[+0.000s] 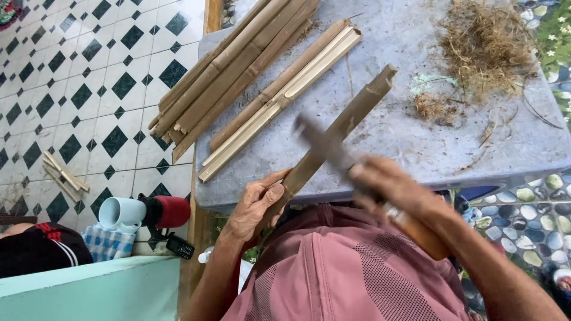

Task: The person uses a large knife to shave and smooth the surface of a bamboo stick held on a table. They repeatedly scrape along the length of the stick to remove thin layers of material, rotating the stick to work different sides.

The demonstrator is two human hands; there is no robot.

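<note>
My left hand (254, 205) grips the near end of a long split bamboo strip (351, 116) that slants up and to the right over the grey table (410, 148). My right hand (389, 187) is shut on a knife with a wooden handle (419, 232). Its blurred blade (324, 145) lies across the strip near its middle. My pink shirt fills the bottom of the view.
A stack of bamboo strips (232, 71) and two paler split strips (279, 98) lie on the table's left part. Dry fibre shavings (485, 44) pile at the back right. On the tiled floor sit small bamboo offcuts (64, 174), a light cup (122, 213) and a red flask (169, 211).
</note>
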